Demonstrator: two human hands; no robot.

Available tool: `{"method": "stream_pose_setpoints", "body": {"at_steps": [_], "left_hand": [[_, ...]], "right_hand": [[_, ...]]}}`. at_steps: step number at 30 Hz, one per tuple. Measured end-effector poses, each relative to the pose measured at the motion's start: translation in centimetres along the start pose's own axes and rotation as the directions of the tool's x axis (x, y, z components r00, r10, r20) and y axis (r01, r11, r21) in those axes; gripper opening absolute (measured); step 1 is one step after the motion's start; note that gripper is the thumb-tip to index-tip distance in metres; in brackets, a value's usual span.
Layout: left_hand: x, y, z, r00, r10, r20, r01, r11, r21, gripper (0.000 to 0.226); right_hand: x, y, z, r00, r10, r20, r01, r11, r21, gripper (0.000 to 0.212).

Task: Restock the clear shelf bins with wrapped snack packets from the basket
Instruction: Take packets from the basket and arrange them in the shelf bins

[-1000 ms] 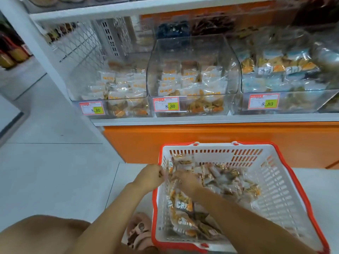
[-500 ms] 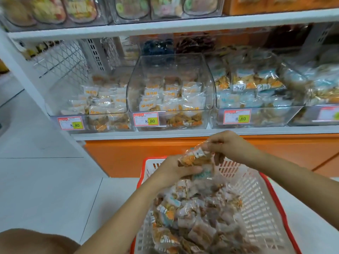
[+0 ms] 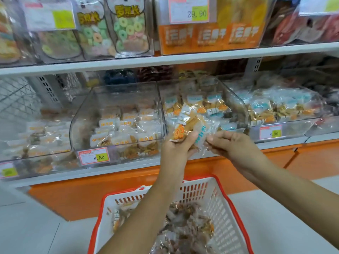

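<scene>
My left hand [image 3: 177,146] grips a small bunch of clear-wrapped snack packets [image 3: 189,123] with orange and blue print, held up in front of the clear shelf bins. My right hand [image 3: 230,143] pinches the lower right edge of the same bunch. Right behind the packets is a clear bin [image 3: 236,105] holding blue-labelled packets; to its left a clear bin [image 3: 117,99] holds orange-labelled packets. Below my arms stands the white basket with a red rim [image 3: 222,206], still holding many wrapped packets [image 3: 185,228].
Another clear bin [image 3: 286,125] of blue-labelled packets sits at the right, and one with orange-labelled packets [image 3: 36,136] at the left. Price tags reading 8.80 [image 3: 93,156] front the bins. An upper shelf [image 3: 165,59] carries candy bags. The orange shelf base [image 3: 110,187] meets the tiled floor.
Both hands have lifted the packets from above the basket up to the level of the bins. The view has tilted upward, showing the upper shelf.
</scene>
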State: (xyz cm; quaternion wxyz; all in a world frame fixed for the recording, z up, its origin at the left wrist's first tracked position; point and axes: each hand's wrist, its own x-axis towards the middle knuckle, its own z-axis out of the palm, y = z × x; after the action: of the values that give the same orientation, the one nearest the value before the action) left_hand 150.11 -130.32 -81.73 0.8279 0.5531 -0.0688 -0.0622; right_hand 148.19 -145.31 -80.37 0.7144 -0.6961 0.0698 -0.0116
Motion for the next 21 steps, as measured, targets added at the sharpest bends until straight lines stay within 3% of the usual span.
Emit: {"method": "stream_pose_setpoints", "body": {"at_steps": [3, 6, 8, 9, 11, 13, 15, 17, 19, 21], "left_hand": [[0.8, 0.0, 1.3, 0.999, 0.026, -0.037, -0.025, 0.999, 0.044, 0.032], [1.7, -0.2, 2.1, 0.998, 0.030, -0.051, -0.022, 0.988, 0.151, 0.029], [2.0, 0.2, 2.5, 0.999, -0.016, -0.034, 0.020, 0.991, 0.130, 0.032], [2.0, 0.5, 2.6, 1.000, -0.014, -0.028, 0.017, 0.991, 0.130, 0.033], [2.1, 1.1, 2.0, 0.991, 0.129, -0.037, -0.108, 0.929, 0.354, 0.036], [2.8, 1.6, 0.4, 0.936, 0.352, 0.001, -0.263, 0.698, 0.666, 0.029], [3.8, 2.0, -1.6, 0.915, 0.403, 0.025, -0.257, 0.532, 0.806, 0.039], [4.7, 2.1, -3.3, 0.943, 0.333, 0.004, -0.177, 0.489, 0.854, 0.048], [5.2, 1.8, -4.2, 0.964, 0.267, -0.014, -0.129, 0.510, 0.851, 0.052], [5.5, 1.6, -4.5, 0.967, 0.254, -0.011, -0.128, 0.524, 0.842, 0.054]], "right_hand": [[1.3, 0.0, -0.5, 0.992, -0.031, -0.120, 0.028, 0.999, -0.026, 0.017], [3.7, -0.9, -1.0, 0.943, -0.187, -0.274, 0.118, 0.961, -0.249, 0.021], [5.4, -2.2, -1.0, 0.895, -0.323, -0.307, 0.188, 0.898, -0.397, 0.025], [6.2, -3.0, -0.7, 0.874, -0.394, -0.284, 0.230, 0.851, -0.472, 0.025], [7.8, -4.5, 0.1, 0.841, -0.504, -0.194, 0.304, 0.739, -0.601, 0.022], [10.3, -5.7, 0.7, 0.815, -0.570, -0.104, 0.376, 0.656, -0.654, 0.019], [13.4, -6.4, 1.2, 0.805, -0.592, -0.028, 0.375, 0.546, -0.749, 0.020], [16.5, -6.7, 2.0, 0.830, -0.555, 0.061, 0.335, 0.407, -0.850, 0.025], [18.8, -6.7, 3.4, 0.850, -0.500, 0.165, 0.334, 0.270, -0.903, 0.029], [20.2, -6.6, 4.9, 0.861, -0.462, 0.212, 0.337, 0.206, -0.919, 0.027]]}}
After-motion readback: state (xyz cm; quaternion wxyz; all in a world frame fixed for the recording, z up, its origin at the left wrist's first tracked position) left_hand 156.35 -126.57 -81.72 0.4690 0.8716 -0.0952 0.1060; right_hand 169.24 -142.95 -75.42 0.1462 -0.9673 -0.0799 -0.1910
